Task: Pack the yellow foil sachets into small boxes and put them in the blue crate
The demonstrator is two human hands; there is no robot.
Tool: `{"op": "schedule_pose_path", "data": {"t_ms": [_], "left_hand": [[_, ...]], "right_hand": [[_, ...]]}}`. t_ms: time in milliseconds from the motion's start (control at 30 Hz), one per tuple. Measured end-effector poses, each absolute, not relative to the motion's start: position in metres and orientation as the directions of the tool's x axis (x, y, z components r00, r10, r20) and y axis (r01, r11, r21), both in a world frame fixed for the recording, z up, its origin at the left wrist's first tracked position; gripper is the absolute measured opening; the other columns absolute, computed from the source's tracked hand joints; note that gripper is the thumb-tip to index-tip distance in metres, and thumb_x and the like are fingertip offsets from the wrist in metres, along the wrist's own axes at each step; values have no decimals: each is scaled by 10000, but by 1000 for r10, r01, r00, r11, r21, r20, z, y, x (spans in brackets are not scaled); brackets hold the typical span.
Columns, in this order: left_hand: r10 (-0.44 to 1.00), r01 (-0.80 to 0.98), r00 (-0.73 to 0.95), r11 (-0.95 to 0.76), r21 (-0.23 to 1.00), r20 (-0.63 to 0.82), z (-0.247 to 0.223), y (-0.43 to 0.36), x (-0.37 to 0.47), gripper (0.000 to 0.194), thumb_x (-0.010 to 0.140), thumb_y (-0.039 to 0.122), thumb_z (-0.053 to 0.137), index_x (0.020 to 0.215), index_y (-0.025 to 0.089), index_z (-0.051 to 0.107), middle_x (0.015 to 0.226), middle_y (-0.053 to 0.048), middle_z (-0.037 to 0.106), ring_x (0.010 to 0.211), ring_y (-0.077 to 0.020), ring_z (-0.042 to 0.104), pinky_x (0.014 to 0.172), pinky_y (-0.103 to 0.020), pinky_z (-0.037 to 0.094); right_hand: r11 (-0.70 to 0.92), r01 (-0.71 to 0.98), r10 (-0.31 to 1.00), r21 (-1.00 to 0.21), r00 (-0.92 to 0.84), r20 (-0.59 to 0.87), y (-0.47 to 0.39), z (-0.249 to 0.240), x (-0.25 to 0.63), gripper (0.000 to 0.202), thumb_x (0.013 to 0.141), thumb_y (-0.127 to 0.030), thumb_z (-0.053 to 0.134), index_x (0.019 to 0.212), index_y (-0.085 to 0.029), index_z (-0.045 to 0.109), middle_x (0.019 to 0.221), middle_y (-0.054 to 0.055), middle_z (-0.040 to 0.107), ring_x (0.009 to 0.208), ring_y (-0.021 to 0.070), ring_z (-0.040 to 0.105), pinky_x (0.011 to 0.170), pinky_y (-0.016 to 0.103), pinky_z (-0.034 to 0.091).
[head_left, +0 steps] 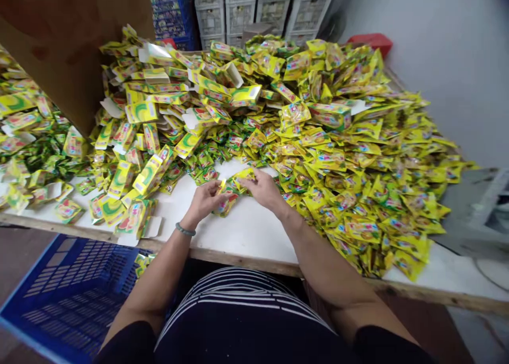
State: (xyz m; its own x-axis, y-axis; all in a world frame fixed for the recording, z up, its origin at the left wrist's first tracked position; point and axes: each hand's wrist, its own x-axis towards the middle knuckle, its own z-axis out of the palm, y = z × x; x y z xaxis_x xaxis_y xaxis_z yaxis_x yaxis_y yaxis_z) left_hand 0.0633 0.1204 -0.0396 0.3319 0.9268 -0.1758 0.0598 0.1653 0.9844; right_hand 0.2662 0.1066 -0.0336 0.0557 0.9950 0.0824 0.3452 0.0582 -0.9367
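Note:
Near the middle of the white table, my left hand is closed on a small yellow and green box, its wrist wearing a beaded bracelet. Just to the right, my right hand pinches a yellow packet close to the top of the box. The two items sit together between my hands. To the right spreads a large heap of yellow packets. Flattened and open yellow cartons are piled to the left, with small green packets beyond my hands.
A blue plastic crate stands below the table's front edge at left. A brown cardboard sheet rises at back left. White stacked crates and a blue crate stand behind. A grey metal object is at right.

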Motion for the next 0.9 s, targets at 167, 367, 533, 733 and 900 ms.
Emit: {"op": "schedule_pose_path", "data": {"t_ms": [167, 367, 533, 733, 900], "left_hand": [[890, 93, 394, 210, 973, -230, -40, 119, 60, 442, 640, 433, 872, 941, 162, 693, 819, -30, 753, 679, -157, 667, 665, -265, 513], [806, 39, 542, 258, 965, -237, -43, 118, 60, 495, 736, 461, 804, 1136, 185, 709, 1000, -53, 763, 851, -186, 697, 778, -272, 533], [866, -1, 442, 261, 965, -234, -51, 116, 58, 488, 700, 440, 836, 1090, 167, 729, 931, -34, 760, 740, -147, 665, 685, -237, 507], [873, -16, 401, 309, 951, -277, -51, 113, 56, 479, 600, 378, 904, 994, 153, 748, 850, -27, 757, 656, -138, 647, 622, -242, 495], [897, -4, 355, 282, 959, -262, -49, 111, 60, 456, 609, 371, 902, 968, 135, 748, 827, -40, 763, 661, -144, 668, 638, -249, 508]], "right_hand": [[83, 565, 996, -821, -54, 64, 109, -36, 269, 239, 795, -388, 690, 699, -225, 544, 690, -15, 565, 663, 153, 484, 653, 276, 378], [121, 511, 986, -851, 36, 162, 109, -42, 256, 206, 809, -410, 696, 811, -221, 613, 840, 14, 642, 756, 170, 550, 711, 283, 420], [156, 495, 972, -855, 80, 223, 103, -44, 241, 274, 804, -472, 718, 887, -216, 666, 894, 49, 681, 810, 198, 588, 759, 311, 455], [233, 506, 969, -830, -46, 244, 100, -40, 246, 213, 900, -425, 640, 853, -242, 739, 916, 63, 717, 919, 233, 597, 882, 379, 467], [249, 533, 958, -808, -16, 285, 103, -47, 248, 224, 894, -393, 672, 733, -260, 750, 990, 63, 702, 1056, 252, 557, 1008, 440, 422]]}}
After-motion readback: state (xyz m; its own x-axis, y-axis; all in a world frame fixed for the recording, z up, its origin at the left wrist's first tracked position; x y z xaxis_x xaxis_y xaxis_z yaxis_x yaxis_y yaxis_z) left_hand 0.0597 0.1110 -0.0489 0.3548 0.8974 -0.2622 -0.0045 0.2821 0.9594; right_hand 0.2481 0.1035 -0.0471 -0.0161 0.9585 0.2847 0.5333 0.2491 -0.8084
